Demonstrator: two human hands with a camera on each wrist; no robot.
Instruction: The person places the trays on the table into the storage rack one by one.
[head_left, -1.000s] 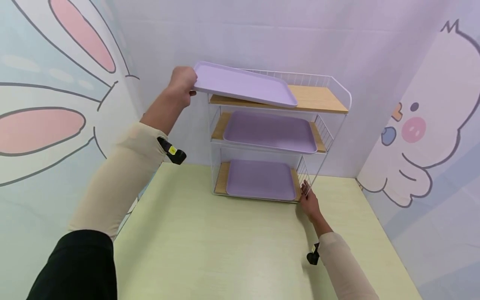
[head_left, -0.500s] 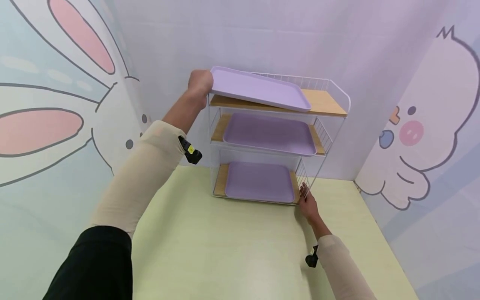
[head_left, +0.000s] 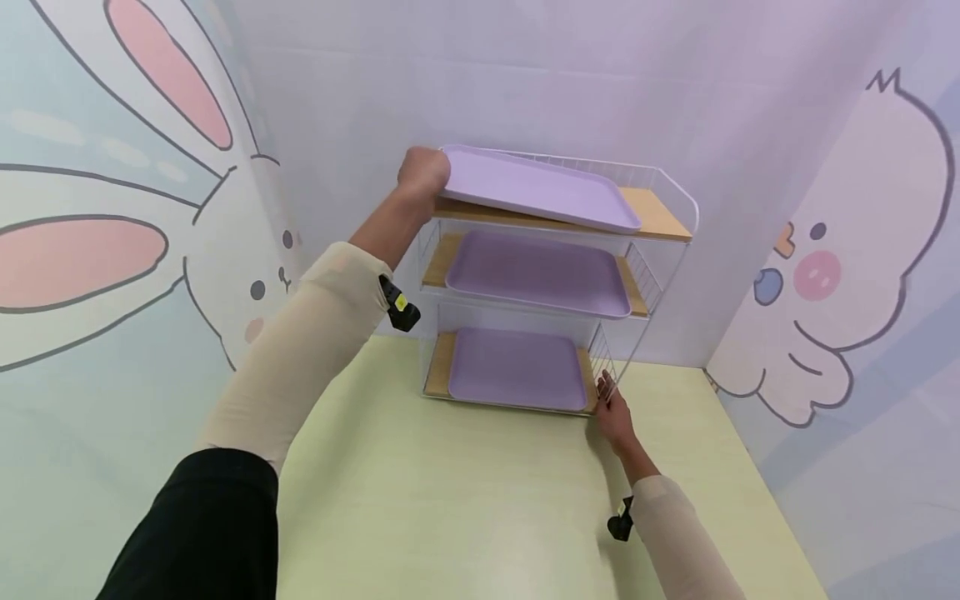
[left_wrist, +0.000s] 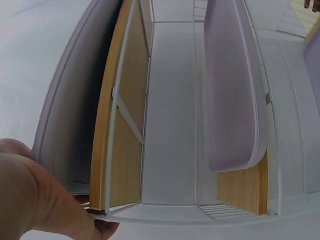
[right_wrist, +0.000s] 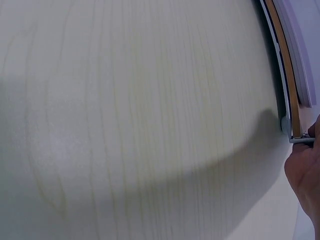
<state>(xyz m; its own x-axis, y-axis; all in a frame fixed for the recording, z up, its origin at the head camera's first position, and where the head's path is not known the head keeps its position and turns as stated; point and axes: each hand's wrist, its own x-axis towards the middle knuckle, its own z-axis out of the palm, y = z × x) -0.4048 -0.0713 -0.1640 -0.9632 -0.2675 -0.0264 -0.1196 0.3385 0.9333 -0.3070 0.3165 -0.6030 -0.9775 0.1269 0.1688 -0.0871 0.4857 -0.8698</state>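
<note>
Left hand (head_left: pixel 422 173) is curled round the left short end of the top purple tray (head_left: pixel 536 185), whose long axis runs rightward along the rack (head_left: pixel 678 200)'s top shelf, while the right hand (head_left: pixel 613 410) pinches the rack's bottom right corner.

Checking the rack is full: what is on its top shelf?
A purple tray lies on the top shelf, its left end gripped by the left hand. The wood beneath it is mostly covered.

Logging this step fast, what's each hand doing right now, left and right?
Left hand: grips the left end of the top purple tray.
Right hand: holds the white wire rack at its bottom right corner.
</note>
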